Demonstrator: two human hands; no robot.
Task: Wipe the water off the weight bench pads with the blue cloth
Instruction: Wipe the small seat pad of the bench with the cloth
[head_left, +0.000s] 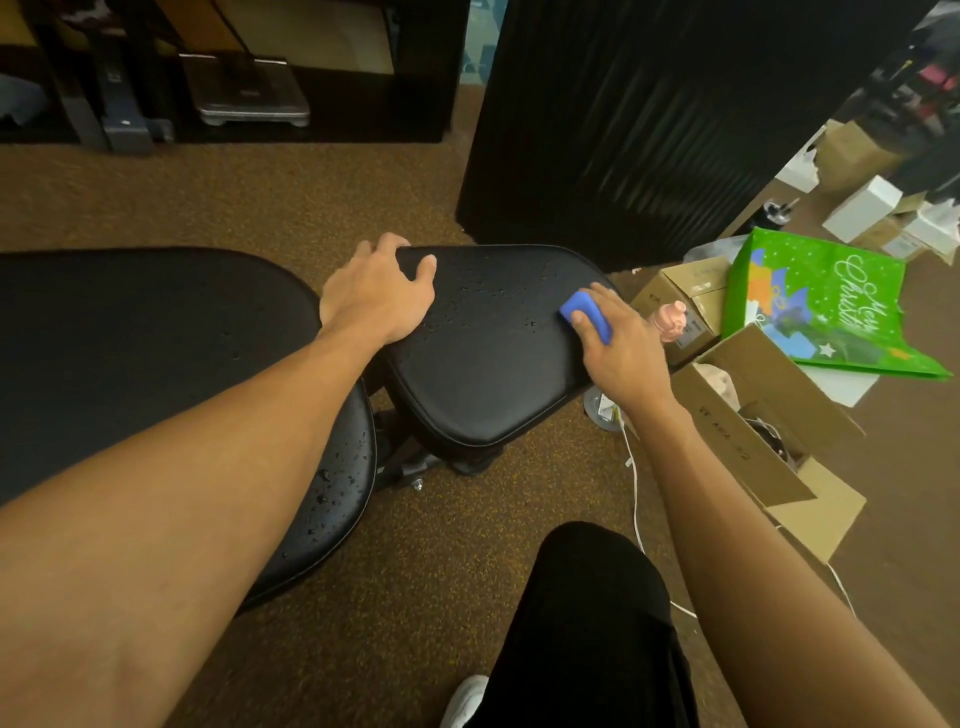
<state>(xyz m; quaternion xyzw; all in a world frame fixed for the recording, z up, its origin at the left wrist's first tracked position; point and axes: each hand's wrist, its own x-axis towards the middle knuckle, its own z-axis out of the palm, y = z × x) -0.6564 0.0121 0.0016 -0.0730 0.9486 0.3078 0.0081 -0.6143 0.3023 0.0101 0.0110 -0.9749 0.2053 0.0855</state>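
Now the right hand grips the blue cloth on the wet seat pad; the left hand clasps its corner.

The cloth under the right hand is plain blue, and the pad beneath is black. Right of that hand, a bag is green with white lettering.

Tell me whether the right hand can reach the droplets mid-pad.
Probably yes. The right hand holds the blue cloth on the small pad, at its right edge, and bare surface lies between it and the droplets; the left hand grips the far left corner, out of that path.
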